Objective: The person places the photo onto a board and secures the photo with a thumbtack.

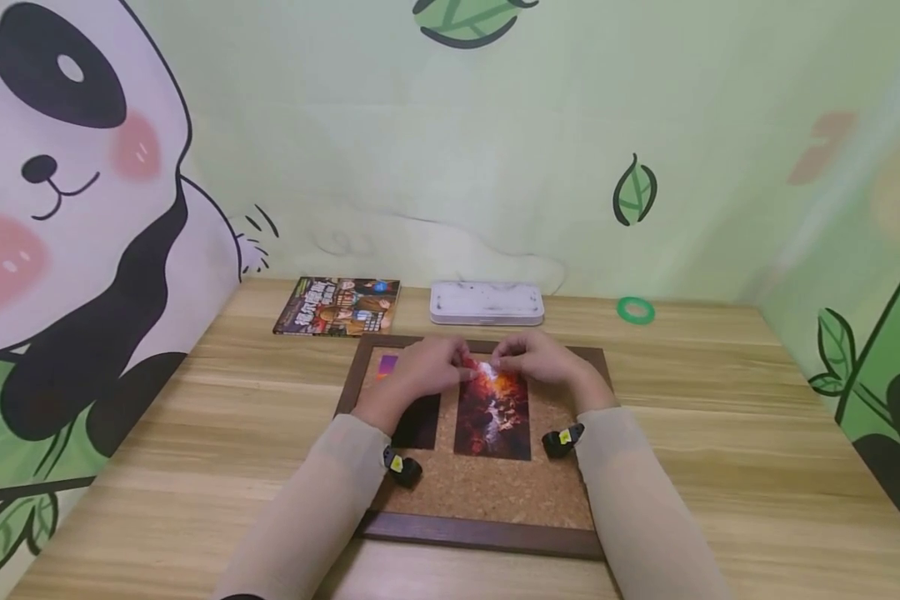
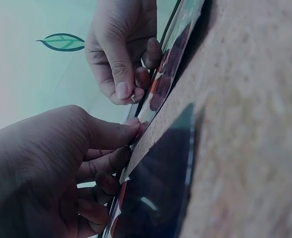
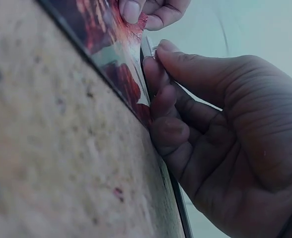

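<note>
A framed corkboard lies on the table in the head view. On it is a glossy red-and-orange picture. My left hand pinches the picture's top left edge between thumb and forefinger; the left wrist view shows the thumb on its face. My right hand is at the top right of the picture, and its thumb and forefinger pinch a small pin with a thin metal tip. Its other fingers touch the picture's edge. A second, dark picture is partly hidden under my left forearm.
Behind the board stand a comic-style book, a white tin case and a green tape ring. Wooden table surface extends to both sides. A painted wall closes off the back.
</note>
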The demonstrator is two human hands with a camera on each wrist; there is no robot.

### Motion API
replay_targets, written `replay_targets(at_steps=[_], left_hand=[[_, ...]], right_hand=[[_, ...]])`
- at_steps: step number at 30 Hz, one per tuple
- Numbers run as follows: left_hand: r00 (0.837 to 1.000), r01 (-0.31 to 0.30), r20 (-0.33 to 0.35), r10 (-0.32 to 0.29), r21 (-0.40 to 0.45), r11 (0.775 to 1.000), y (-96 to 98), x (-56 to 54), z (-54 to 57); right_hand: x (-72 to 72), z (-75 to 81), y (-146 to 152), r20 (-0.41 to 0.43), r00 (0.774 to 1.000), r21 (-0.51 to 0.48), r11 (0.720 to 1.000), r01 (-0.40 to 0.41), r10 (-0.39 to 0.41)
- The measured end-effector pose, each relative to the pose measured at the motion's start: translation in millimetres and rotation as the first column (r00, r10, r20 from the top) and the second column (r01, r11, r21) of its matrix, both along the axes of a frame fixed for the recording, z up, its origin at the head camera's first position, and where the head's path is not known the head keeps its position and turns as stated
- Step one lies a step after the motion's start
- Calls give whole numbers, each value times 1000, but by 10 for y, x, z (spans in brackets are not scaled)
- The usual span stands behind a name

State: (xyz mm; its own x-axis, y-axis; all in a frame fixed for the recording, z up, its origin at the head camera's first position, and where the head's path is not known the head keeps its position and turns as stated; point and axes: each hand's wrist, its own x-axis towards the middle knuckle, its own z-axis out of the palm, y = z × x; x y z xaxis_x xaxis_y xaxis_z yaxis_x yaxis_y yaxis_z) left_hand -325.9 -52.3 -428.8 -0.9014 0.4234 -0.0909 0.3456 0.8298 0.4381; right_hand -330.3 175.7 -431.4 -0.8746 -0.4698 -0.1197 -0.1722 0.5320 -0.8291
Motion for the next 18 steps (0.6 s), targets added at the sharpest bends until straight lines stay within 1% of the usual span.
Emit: replay_targets(at_steps=[2,4,7,10,11,12,14,18], left_hand=[[1000,8,-12,-8,7,1000,-15,4,-10],[998,43,-36,-42,26,999,-45,-1,-24],[988,141,-69,-137,64,988,-111,-19,-43],[969,241,-88,-233,97,966,-174,-37,-55],[964,260,-89,-252,97,961,-190,-42,-62],[960,274,-91,-265,95,957,-202,-44,-69],[958,281,-86,-274,83,956,-224,-45,-93],[965,260,-58,-256,77,962,-242,-38,-112]], right_hand=[[6,-7,-5,-4,1000,10,1000,2,-2],[15,-5,-6,-11,1000,27,1000,7,-7],[25,3,-10,-22,1000,52,999,14,-12],[31,3,-16,-42,999,68,998,17,-14],[32,-1,-19,-49,999,73,997,13,-10],[34,-3,-20,-59,998,76,997,7,-3],[41,-17,-23,-69,998,83,997,-5,11],[49,-11,-27,-71,997,97,995,-31,38]])
